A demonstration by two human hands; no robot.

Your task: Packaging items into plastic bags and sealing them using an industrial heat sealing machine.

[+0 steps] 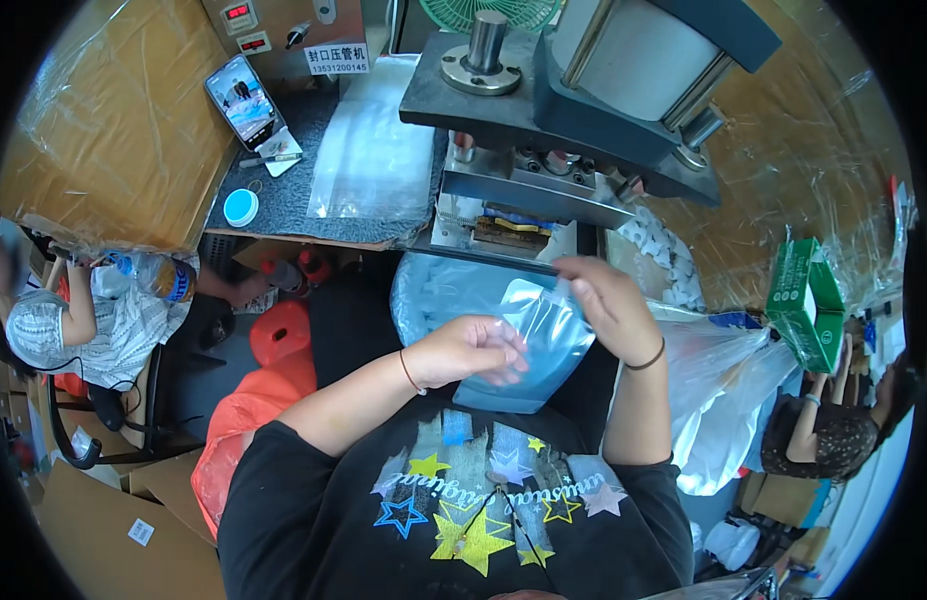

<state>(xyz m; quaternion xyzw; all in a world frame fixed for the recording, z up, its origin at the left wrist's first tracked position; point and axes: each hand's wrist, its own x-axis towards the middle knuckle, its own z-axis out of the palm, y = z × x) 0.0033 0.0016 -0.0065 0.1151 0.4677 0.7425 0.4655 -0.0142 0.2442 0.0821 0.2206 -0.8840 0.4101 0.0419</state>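
My right hand (611, 308) pinches the shiny, clear plastic bag (550, 328), best kept flat; my left hand's (460, 352) pinch I can't tell.

Phone (246, 105) L of bag stack (374, 145) on tbl (284, 212), press (484, 112) R of stack, pouch (550, 325) in frt of press.

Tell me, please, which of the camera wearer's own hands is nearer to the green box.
Right: the right hand, at the upper right of the clear pouch, is left of the green box; the left hand, over the pouch's left side, lies farther left.
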